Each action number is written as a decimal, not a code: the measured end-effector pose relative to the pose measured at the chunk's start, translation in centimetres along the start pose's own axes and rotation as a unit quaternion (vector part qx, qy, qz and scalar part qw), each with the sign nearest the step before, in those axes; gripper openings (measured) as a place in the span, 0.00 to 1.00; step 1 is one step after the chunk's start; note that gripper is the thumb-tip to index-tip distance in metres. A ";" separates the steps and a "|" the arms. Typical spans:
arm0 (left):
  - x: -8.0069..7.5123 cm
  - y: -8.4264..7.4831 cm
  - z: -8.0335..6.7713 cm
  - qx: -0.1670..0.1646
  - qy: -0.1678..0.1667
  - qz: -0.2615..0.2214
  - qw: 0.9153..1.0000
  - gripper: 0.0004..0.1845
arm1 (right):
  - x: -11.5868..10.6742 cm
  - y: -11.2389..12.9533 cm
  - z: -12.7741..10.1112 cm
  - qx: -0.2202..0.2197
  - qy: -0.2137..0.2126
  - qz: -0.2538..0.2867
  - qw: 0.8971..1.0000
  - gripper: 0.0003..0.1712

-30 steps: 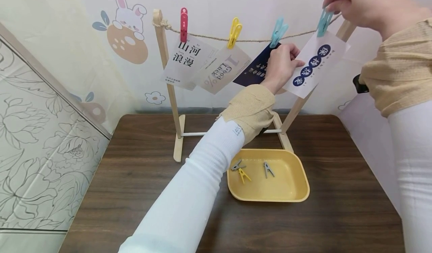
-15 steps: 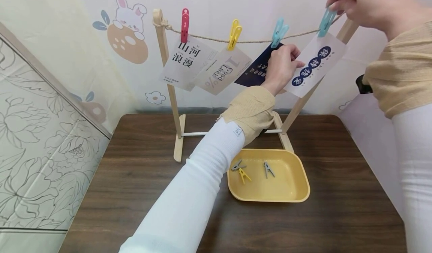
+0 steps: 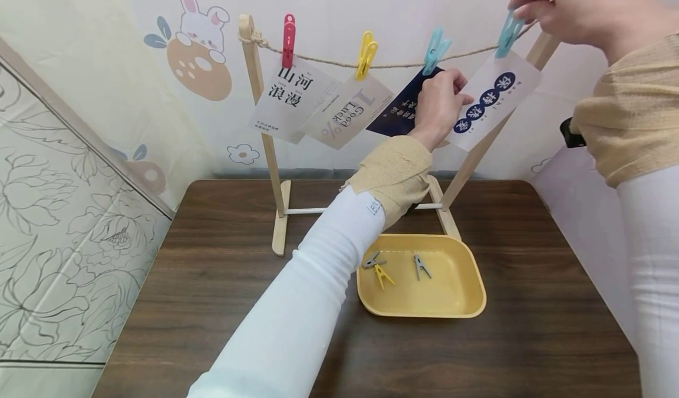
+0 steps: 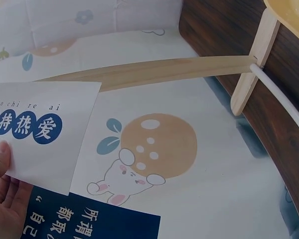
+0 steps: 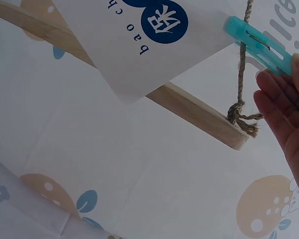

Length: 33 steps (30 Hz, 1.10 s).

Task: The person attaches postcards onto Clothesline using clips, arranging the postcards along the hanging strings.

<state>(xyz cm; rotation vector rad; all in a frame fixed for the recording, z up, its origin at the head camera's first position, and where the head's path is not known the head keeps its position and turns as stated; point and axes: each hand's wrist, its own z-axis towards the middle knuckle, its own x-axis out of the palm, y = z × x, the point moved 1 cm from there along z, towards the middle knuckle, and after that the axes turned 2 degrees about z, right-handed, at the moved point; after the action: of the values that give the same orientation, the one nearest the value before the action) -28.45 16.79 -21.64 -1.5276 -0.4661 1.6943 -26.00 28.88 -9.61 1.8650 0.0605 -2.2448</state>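
Teal peg, pinched by right hand, grips white card on twine; left hand pinches card's edge; release remains.

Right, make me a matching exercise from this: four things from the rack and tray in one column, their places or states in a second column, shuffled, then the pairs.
Things:
1. red peg
2. yellow peg on the string
3. white card with blue circles
4. grey peg

Places or states:
A. lying in the yellow tray
B. clipped over the "Good Luck" card
C. held at its lower edge by the left hand
D. nearest the rack's left post

Pairs: 1-D, 2-B, 3-C, 4-A
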 end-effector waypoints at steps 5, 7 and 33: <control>-0.1 0.2 0.0 -0.010 -0.004 0.018 1.000 0.08 | 0.3 -0.3 0.2 -0.007 0.008 0.000 1.000 0.18; -0.1 0.3 -0.1 -0.008 -0.004 0.022 1.000 0.09 | 0.4 -0.5 0.3 -0.010 0.004 0.003 1.000 0.18; -0.3 1.5 -1.3 0.071 -0.047 0.036 0.996 0.21 | 1.3 -0.1 0.1 -0.044 -0.024 0.007 0.999 0.23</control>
<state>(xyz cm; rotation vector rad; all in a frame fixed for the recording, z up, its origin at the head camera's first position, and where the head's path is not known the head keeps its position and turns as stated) -27.74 15.32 -22.81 -1.3818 -0.3346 1.8202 -26.32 28.75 -10.90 1.7609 0.1357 -2.2394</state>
